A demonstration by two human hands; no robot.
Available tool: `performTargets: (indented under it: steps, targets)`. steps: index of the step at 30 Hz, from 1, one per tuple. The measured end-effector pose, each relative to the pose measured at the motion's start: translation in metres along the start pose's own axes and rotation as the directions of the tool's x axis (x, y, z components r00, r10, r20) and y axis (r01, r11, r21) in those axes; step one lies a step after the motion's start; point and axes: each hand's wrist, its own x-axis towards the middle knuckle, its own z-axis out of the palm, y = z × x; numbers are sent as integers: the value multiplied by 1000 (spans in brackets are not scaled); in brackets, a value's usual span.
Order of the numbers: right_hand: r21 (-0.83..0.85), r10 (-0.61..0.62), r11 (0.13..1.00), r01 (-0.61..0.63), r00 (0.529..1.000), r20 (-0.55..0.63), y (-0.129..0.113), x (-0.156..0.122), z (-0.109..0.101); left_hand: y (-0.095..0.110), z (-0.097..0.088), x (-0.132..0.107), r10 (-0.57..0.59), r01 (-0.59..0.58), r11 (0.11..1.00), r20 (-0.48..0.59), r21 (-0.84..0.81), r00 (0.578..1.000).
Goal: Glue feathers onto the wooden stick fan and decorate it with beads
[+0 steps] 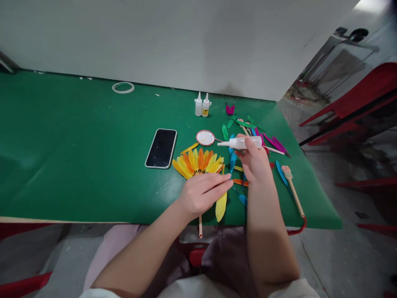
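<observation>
In my right hand (254, 163) is a small white squeeze bottle (245, 143) with a long thin nozzle, held nearly level and pointing left. My left hand (206, 192) is over the lower part of a fan of yellow and orange feathers (198, 160), its fingers pressed together. A single yellow feather (221, 206) hangs below those fingers and seems pinched in them; the thumb is hidden. The fan's wooden stick (200, 227) sticks out under my left wrist. A round white disc with a red rim (205, 138) lies beyond the fan.
Two small bottles (202, 106) stand at the back of the green table (77, 157). A phone (161, 148) lies left of the fan, a white ring (123, 87) farther off. Loose coloured feathers (276, 144) and a wooden stick (294, 192) lie to the right. A white wall bounds the back.
</observation>
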Motion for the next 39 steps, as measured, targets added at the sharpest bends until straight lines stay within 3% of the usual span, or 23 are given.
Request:
performTargets:
  steps: [4, 9, 16, 24, 30, 39]
  targets:
    - [-139, -202, 970, 199, 979, -2, -1, -3, 4, 0, 0, 1, -9, 9, 1000, -6, -9, 1000]
    - [-264, -295, 923, 280, 955, -18, -3, -3, 2, 0, 0, 3, 0, 0, 1000, -9, -18, 1000]
    - [-193, -224, 957, 218, 974, -10, -2, -3, 4, -1, 2, 2, -11, 10, 1000, -2, -26, 1000]
    - [-245, -289, 934, 261, 953, -88, 2, -1, 5, 0, 1, 4, -8, 8, 1000, 5, -7, 1000]
    - [-171, -108, 978, 119, 991, 76, 0, -2, 3, -1, 1, 3, -14, 14, 1000, 11, -15, 1000]
    - [-170, -49, 983, 73, 988, 146, -4, -8, 4, 0, 1, 2, -35, 35, 999, 27, 4, 999]
